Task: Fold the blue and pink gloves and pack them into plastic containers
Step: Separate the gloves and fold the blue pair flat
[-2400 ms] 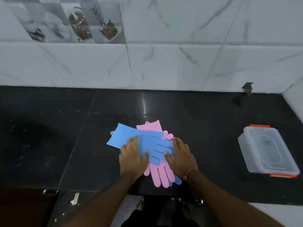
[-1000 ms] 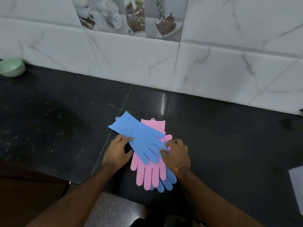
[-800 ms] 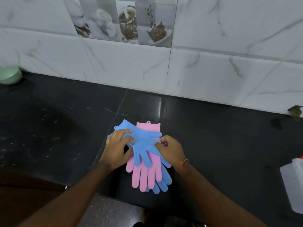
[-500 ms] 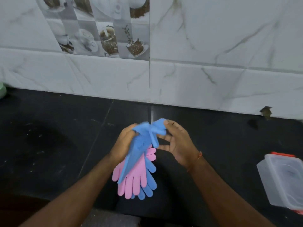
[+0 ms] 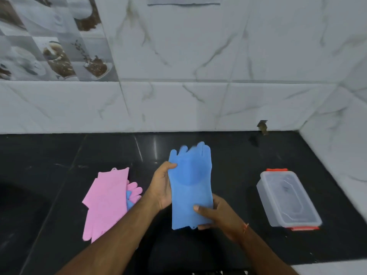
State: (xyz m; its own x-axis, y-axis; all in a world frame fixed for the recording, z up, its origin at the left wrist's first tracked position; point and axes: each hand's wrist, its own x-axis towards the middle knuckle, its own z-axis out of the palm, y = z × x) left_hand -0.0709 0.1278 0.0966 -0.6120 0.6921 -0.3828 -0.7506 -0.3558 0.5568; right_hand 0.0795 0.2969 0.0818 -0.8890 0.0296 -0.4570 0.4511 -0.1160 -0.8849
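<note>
Above a glossy black stone surface (image 5: 228, 155), backed by white marbled tiles (image 5: 198, 100), a smooth, matte blue glove (image 5: 190, 185) is held flat and upright, fingertips pointing away and cuff toward the person. Its fingers are slightly blurred. The left hand (image 5: 160, 189) is closed along the glove's left edge, thumb laid on the front; the right hand (image 5: 220, 215) is closed on the cuff's lower right corner, thumb pressed across the front. Both grips are narrow, pinching the thin sheet. At the left, pink gloves (image 5: 107, 203) lie flat on the surface, with a bit of another blue glove (image 5: 129, 199) seen between them. At the right, a clear rectangular plastic container (image 5: 288, 199) with rounded corners and red clips rests well apart from the hands.
</note>
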